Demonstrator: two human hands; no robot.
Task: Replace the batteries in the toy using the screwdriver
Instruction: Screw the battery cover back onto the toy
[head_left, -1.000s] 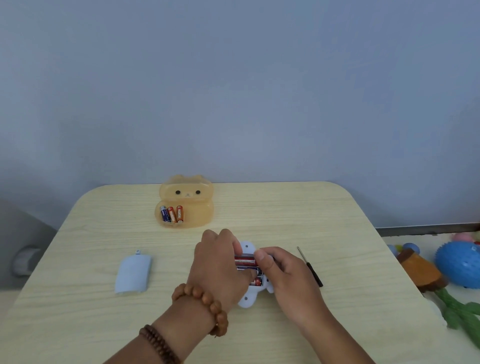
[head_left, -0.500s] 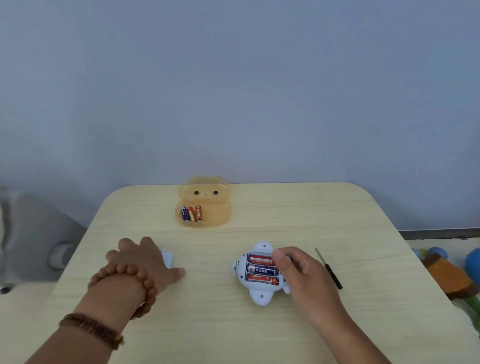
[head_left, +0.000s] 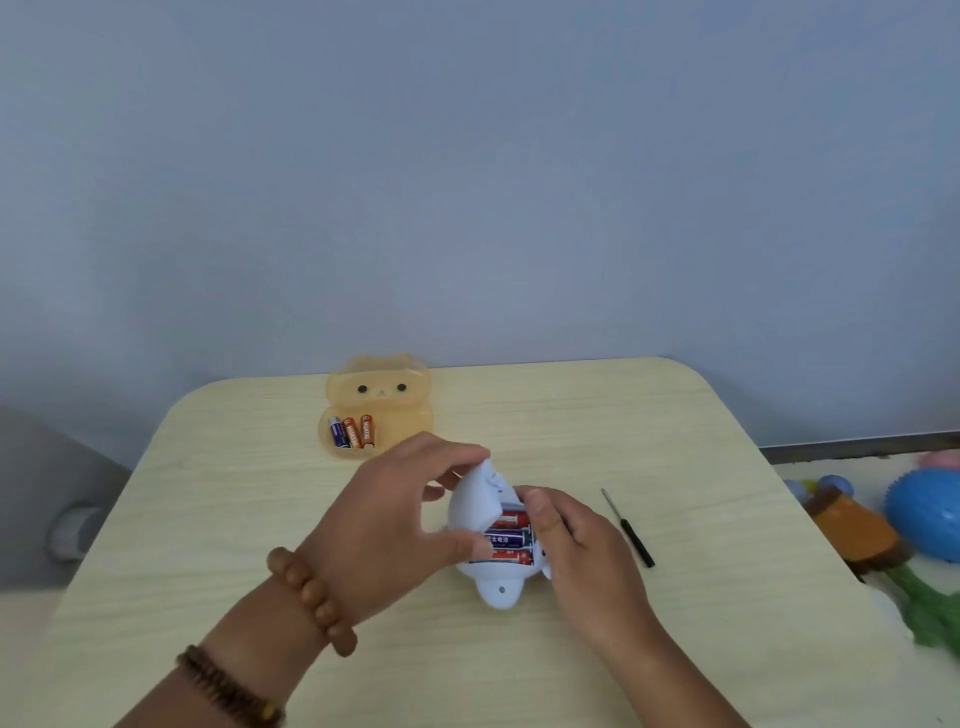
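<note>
The white toy (head_left: 501, 590) lies belly-up at the table's middle, its open compartment showing three batteries (head_left: 506, 540), red, blue, red. My left hand (head_left: 395, 519) holds the pale blue battery cover (head_left: 475, 501) tilted over the compartment's left side. My right hand (head_left: 582, 556) grips the toy's right side, thumb at the compartment's upper edge. The black screwdriver (head_left: 628, 527) lies on the table just right of my right hand, untouched.
An orange translucent bear-shaped box (head_left: 379, 405) stands open at the back with three batteries (head_left: 352, 431) in its tray. Plush toys (head_left: 857, 530) and a blue spiky ball (head_left: 924, 514) lie beyond the table's right edge. The wooden table (head_left: 623, 415) ends at a grey wall.
My left hand went left to the battery cover, picked it up and brought it back over the toy's compartment. My right hand stayed on the toy.
</note>
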